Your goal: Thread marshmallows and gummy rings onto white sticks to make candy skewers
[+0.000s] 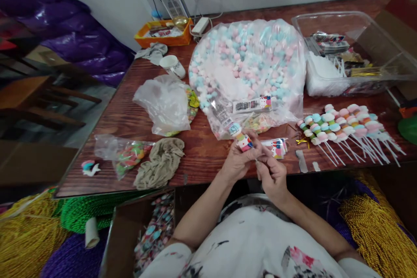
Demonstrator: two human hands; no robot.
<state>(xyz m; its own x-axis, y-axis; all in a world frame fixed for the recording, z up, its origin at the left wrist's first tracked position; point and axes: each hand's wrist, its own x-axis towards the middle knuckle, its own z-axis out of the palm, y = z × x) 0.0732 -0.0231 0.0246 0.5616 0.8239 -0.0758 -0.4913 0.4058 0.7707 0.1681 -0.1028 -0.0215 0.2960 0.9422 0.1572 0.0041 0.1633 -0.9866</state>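
Note:
Near the table's front edge, my left hand [239, 161] is closed around a candy skewer [235, 130] in a printed wrapper, its blue and white top poking up past the fingers. My right hand [273, 177] is beside it, fingers pinched at the lower end by the stick. Just behind the hands lie a printed wrapper strip [252, 104] and a big clear bag [241, 61] of pink, blue and white marshmallows. Printed wrappers [276, 147] rest right of my hands. Farther right, several marshmallow skewers [345, 126] lie in a row with white sticks toward me; gold ties [302, 140] are beside them.
A clear bin [345, 79] of packaging stands at the back right. On the left are a cloth [161, 163], bags of gummies [130, 156], a mug [172, 66] and an orange tray [163, 42]. Below the table edge sits a box [122, 239] of wrapped candies.

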